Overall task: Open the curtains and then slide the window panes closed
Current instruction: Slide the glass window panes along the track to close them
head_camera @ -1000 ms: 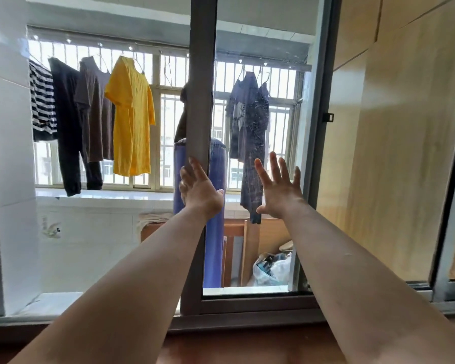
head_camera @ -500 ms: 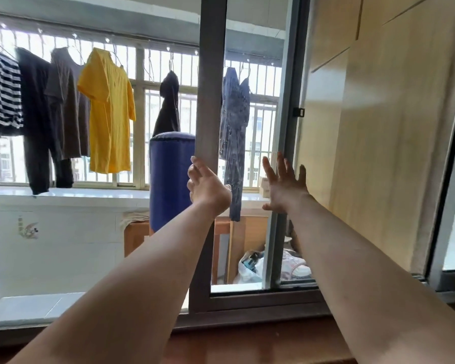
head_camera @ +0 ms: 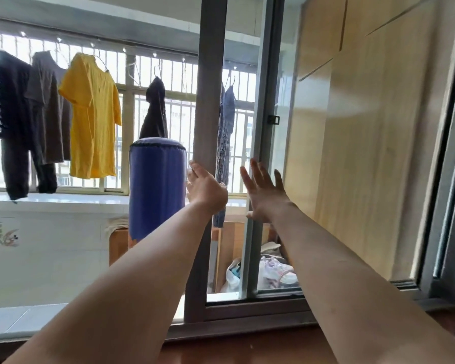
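Observation:
A sliding window pane with a grey frame stands in front of me; its left upright rises through the middle of the view. My left hand is closed around that upright at about mid height. My right hand lies flat against the glass with its fingers spread, close to a second grey upright behind the glass. To the left of the gripped upright the window stands open onto a balcony. No curtain shows.
A blue punching bag stands on the balcony just left of the pane. Clothes hang on a rail, among them a yellow shirt. A wooden cabinet fills the right side behind the glass. The wooden sill runs below.
The pane's left upright has shifted right relative to the punching bag and hanging clothes, widening the open gap. Both hands have stayed on the pane and moved along with it.

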### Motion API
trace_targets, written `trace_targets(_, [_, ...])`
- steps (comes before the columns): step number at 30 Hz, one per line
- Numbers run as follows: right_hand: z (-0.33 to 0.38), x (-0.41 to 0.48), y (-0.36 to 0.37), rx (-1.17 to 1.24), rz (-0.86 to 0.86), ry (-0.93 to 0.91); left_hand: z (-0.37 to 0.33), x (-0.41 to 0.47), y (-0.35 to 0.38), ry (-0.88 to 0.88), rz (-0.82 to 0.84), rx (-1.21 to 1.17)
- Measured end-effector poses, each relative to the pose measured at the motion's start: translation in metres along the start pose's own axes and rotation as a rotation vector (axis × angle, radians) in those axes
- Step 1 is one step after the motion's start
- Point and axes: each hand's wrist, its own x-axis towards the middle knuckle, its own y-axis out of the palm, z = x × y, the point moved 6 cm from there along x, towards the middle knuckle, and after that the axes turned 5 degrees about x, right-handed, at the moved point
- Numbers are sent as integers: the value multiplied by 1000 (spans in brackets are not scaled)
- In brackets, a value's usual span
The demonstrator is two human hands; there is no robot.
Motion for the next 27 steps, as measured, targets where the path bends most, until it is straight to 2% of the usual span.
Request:
trace_targets(16, [-54, -6, 7, -15, 67, 5, -32, -5, 44, 8, 34, 25])
trace_targets(27, [-94, -10, 14, 5, 49, 6, -56, -8, 75, 11, 16, -52])
